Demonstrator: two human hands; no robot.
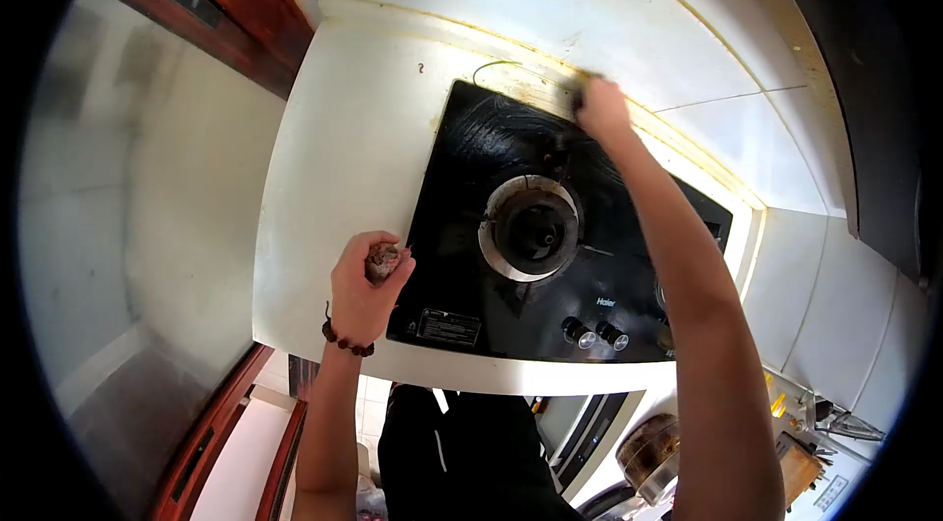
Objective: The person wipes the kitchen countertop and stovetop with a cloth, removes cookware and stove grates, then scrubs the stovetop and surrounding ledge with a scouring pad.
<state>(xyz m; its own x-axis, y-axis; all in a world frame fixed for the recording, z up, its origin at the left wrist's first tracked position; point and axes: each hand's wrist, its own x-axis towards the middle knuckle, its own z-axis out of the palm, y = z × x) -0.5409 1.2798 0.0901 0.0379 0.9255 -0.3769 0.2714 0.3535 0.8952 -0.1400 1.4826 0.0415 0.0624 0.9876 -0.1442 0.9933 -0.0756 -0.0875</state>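
Note:
My left hand [368, 275], with a beaded bracelet at the wrist, is curled around a crumpled grey-brown wad [382, 263] beside the left edge of the black gas hob [462, 271]. Far forward, my right hand [601, 107] is closed and somewhat blurred at the hob's back edge, against the strip of counter by the wall. Something dark [579, 101] shows at its fingers, too unclear to name. Pale smears mark the glass behind the round burner [530, 228]. Two control knobs [595, 333] sit near the front edge.
The white counter [324, 148] has a small reddish-brown bit [421, 68] on it. A thin green strand [496, 63] lies behind the hob. White tiles [668, 10] rise behind, with a dark range hood [864, 79] at right. A pot [650, 452] stands lower right.

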